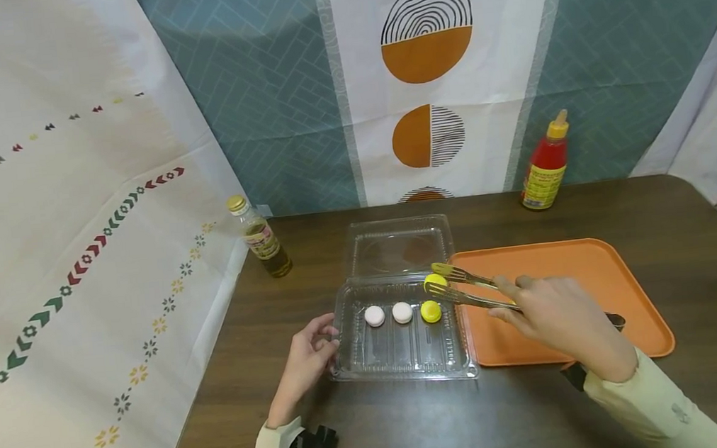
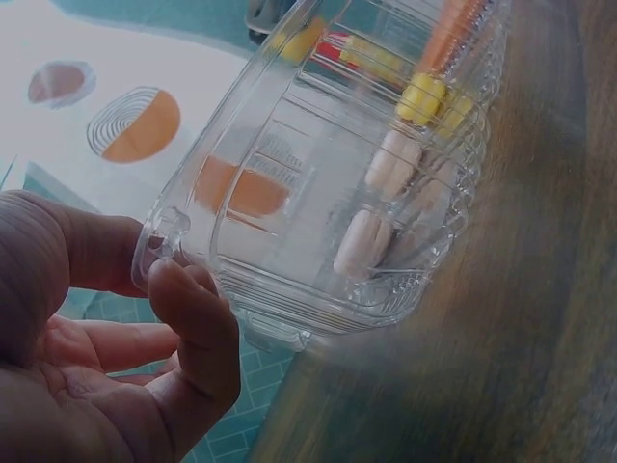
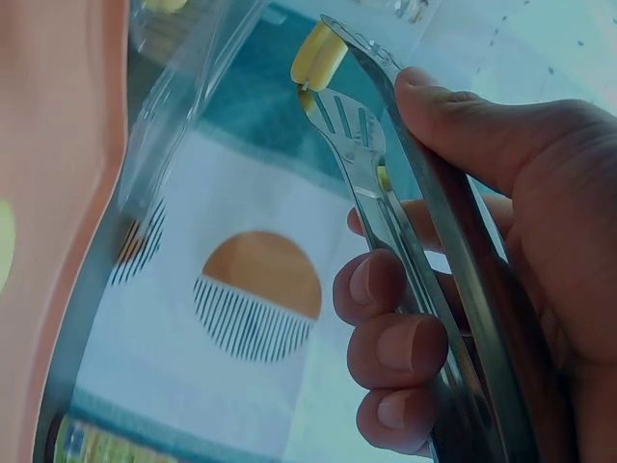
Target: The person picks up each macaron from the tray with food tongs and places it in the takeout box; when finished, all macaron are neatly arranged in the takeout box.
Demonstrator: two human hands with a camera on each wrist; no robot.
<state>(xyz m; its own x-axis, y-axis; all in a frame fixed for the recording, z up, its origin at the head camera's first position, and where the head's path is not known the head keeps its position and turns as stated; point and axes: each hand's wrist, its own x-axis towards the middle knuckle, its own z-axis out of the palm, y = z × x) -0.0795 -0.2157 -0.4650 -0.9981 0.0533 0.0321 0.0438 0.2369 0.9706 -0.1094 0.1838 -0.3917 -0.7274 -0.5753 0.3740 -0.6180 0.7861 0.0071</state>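
My left hand [image 1: 309, 360] pinches the left rim of an open clear plastic container [image 1: 396, 363] between thumb and finger, plainest in the left wrist view. Inside lie two pale macarons, one pinkish [image 1: 374, 316] and one whiter [image 1: 402, 312], with a yellow macaron [image 1: 431, 311] to their right. My right hand [image 1: 548, 314] grips metal tongs [image 1: 477, 299]. Between the tong tips is another yellow macaron [image 3: 319, 56], over the container's back right part. In the right wrist view the fingers wrap the tong handles.
An orange tray [image 1: 548, 264] lies right of the container, under the right hand; a yellow patch shows on it in the right wrist view. The clear lid [image 1: 399, 245] is folded back. An oil bottle [image 1: 262, 239] stands back left, a red sauce bottle [image 1: 545, 165] back right.
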